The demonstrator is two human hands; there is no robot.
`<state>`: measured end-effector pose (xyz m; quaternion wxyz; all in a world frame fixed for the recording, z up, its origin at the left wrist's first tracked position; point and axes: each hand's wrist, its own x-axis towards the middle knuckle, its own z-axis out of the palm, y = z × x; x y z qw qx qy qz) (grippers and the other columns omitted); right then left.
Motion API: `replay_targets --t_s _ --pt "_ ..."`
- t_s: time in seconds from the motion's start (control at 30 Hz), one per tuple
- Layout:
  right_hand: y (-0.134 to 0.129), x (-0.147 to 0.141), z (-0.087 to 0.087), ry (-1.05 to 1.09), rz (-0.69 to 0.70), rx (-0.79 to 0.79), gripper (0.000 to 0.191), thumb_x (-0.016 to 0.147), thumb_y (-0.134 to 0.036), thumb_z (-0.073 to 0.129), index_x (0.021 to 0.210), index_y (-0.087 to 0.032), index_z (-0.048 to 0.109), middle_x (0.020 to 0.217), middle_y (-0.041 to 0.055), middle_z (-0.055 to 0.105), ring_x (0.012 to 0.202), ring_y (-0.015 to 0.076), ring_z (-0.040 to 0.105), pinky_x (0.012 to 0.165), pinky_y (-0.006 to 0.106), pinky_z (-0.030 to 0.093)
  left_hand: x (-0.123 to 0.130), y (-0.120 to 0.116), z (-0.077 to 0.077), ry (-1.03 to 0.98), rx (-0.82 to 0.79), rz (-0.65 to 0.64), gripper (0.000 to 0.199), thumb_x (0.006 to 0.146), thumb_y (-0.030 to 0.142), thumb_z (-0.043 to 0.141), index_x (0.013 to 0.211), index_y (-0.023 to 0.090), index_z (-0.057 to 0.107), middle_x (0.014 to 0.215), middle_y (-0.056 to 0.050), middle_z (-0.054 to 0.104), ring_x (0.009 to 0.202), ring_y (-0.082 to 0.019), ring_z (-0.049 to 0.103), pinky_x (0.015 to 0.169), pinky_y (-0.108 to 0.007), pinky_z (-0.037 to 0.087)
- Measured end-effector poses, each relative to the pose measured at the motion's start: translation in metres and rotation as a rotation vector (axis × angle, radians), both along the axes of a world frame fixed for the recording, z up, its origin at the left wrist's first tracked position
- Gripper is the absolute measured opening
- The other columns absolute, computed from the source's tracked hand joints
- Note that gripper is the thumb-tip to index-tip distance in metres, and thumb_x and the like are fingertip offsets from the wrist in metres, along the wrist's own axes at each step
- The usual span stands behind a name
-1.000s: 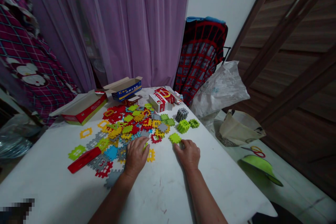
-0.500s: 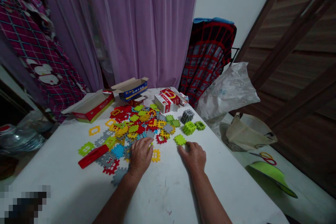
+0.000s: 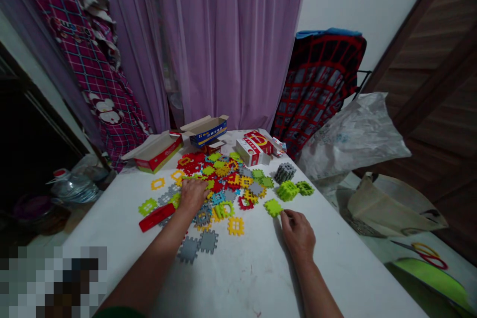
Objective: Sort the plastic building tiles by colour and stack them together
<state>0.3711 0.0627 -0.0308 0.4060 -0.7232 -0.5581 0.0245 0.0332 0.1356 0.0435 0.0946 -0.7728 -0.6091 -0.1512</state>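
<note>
Purple curtain: hung behind everything, the largest thing in front of me.
White table: ran toward the curtain; its near part was mostly bare, the clutter farther off.
Pile: loose notched plastic pieces in red, yellow, green, blue and grey, heaped mid-table, overlapping at all angles.
Boxes: a red-and-green one and a blue one stood open behind the pile; a red-and-white one sat to their right.
Left hand: over the pile's left part, back upward, fingers bent down among the pieces. From where I stood I could not tell how wide they were, or whether they had hold of anything.
Right hand: rested low on the table, fingers half curled, thumb and forefinger at the green piece's near edge; whether they pinched it, I couldn't tell.
Stacks: grey and green, apart from the pile, with a smaller green one beside.
Green piece: flat on the table, between pile and right hand.
Handling, my judgement: lifting one piece by its edges would have suited best, freeing notches gently, the right hand steadying the green piece without pushing it toward the stacks.
</note>
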Motion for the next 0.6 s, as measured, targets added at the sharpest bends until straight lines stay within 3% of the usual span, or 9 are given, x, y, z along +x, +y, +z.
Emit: replay_targets --t_s 0.17,0.27,0.43,0.6 --pt "0.001 0.001 -0.002 0.013 0.020 0.062 0.048 0.089 -0.055 0.042 0.085 -0.017 0.072 0.087 0.0106 0.070 0.073 0.0208 0.061 0.070 0.032 0.042 0.000 -0.005 0.000 -0.027 0.132 -0.034 0.017 0.092 0.027 0.055 0.093 0.022 0.071 0.092 -0.007 0.074 0.088 -0.025 0.063 0.081 -0.040 0.038" --pt "0.002 0.000 -0.003 0.006 0.027 0.090 0.047 0.090 -0.052 0.041 0.086 -0.017 0.072 0.088 0.0113 0.071 0.076 0.0208 0.062 0.071 0.032 0.043 0.015 -0.016 -0.002 -0.063 0.205 -0.099 0.019 0.095 0.030 0.052 0.095 0.023 0.070 0.094 -0.005 0.073 0.087 -0.022 0.062 0.080 -0.037 0.039" --pt "0.002 -0.001 -0.002 -0.002 0.014 0.110 0.047 0.089 -0.051 0.041 0.083 -0.017 0.072 0.087 0.0104 0.071 0.077 0.0209 0.062 0.070 0.031 0.043 0.069 -0.037 -0.023 -0.031 0.128 -0.297 0.021 0.096 0.023 0.049 0.086 0.022 0.067 0.082 -0.004 0.067 0.080 -0.018 0.060 0.077 -0.034 0.040" --pt "0.000 -0.001 0.000 0.010 0.042 0.120 0.043 0.090 -0.047 0.042 0.083 -0.017 0.071 0.087 0.0102 0.071 0.077 0.0199 0.062 0.071 0.030 0.044 0.096 -0.048 -0.034 -0.107 -0.025 -0.329 0.010 0.089 0.029 0.062 0.095 0.022 0.066 0.092 -0.006 0.067 0.089 -0.022 0.061 0.081 -0.035 0.045"
